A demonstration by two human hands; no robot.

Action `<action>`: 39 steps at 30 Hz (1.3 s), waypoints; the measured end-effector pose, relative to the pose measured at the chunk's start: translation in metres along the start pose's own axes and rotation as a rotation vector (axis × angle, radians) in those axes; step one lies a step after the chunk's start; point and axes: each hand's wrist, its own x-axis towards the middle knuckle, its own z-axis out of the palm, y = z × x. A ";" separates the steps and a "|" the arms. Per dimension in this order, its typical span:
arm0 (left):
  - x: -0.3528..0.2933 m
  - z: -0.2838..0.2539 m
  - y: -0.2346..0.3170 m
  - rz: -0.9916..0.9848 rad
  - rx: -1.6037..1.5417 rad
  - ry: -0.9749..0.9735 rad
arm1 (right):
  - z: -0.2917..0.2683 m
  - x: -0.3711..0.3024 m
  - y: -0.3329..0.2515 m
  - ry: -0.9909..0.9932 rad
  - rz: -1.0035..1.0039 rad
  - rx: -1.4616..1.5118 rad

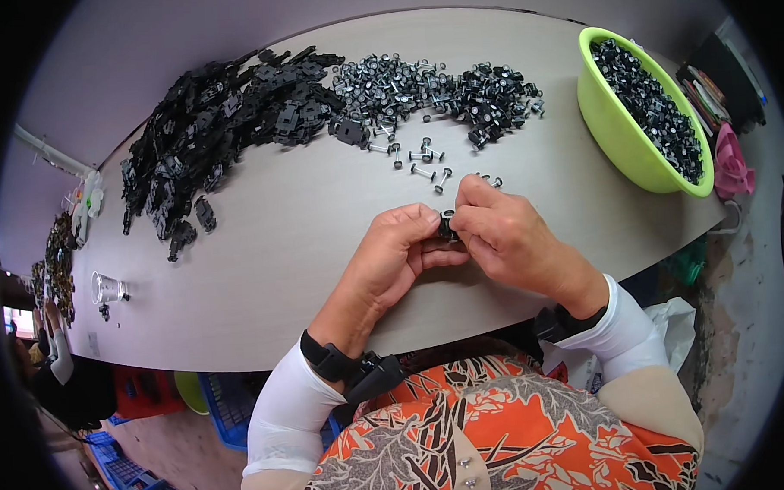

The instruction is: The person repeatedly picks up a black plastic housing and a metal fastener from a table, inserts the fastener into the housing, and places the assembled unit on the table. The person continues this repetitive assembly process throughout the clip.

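Between the fingertips of both hands, above the table's near part, is a small black plastic part (446, 227) with what looks like a wheel at its top. My left hand (390, 251) is closed around its left side, thumb on top and fingers beneath. Pinched against its right side, my right hand (517, 241) hides much of it. Just beyond my fingers lie several loose wheel axles (422, 171), short metal rods with black wheels at both ends. Behind them sit a heap of silvery wheel axles (391, 83) and a heap of darker wheeled pieces (497, 99).
A big pile of flat black plastic parts (224, 121) covers the table's far left. At right stands a lime green basin (588, 108) full of small wheeled pieces. A clear plastic cup (105, 288) is at the left edge. Another person's sleeve (61, 358) shows far left.
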 end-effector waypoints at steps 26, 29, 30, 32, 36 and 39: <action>-0.292 -0.074 -0.036 0.391 0.339 0.916 | -0.033 -0.005 0.060 -0.127 0.264 0.001; -0.334 -0.138 -0.082 0.090 0.573 1.233 | -0.030 -0.002 0.064 -0.030 0.284 0.056; -0.332 -0.142 -0.083 -0.038 0.676 1.326 | -0.030 0.000 0.065 0.027 0.300 0.090; -0.336 -0.147 -0.076 -0.080 0.887 1.348 | -0.029 0.003 0.064 0.120 0.316 0.140; -0.287 -0.073 -0.008 0.223 1.123 1.299 | -0.025 0.004 0.069 0.187 0.385 0.330; -0.226 -0.032 0.048 0.509 1.118 1.190 | -0.021 0.000 0.083 0.306 0.399 0.381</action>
